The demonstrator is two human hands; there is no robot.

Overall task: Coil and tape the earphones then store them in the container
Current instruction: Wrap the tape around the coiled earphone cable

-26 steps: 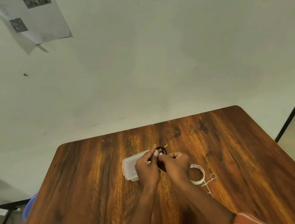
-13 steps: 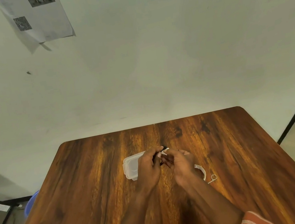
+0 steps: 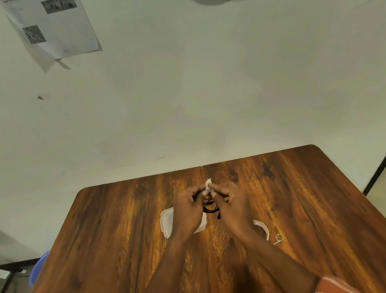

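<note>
Both hands meet above the middle of the wooden table [image 3: 127,247]. My left hand [image 3: 188,208] grips the coiled black earphones [image 3: 210,208], whose loops hang between the two palms. My right hand [image 3: 232,203] pinches a short white piece of tape [image 3: 208,185] that sticks up at the top of the coil. A clear plastic container [image 3: 167,221] lies on the table under my left hand, mostly covered by it.
A white tape roll [image 3: 264,229] lies right of my right wrist, with small scissors [image 3: 278,238] beside it, partly hidden by the forearm. Beyond the table's far edge is a pale wall with a hanging paper sheet [image 3: 54,23]. A blue bin [image 3: 39,266] stands at the left.
The hands rose slightly and moved apart a little. The white tape piece now stands up between the fingertips, and the earphone loops show between the palms.
</note>
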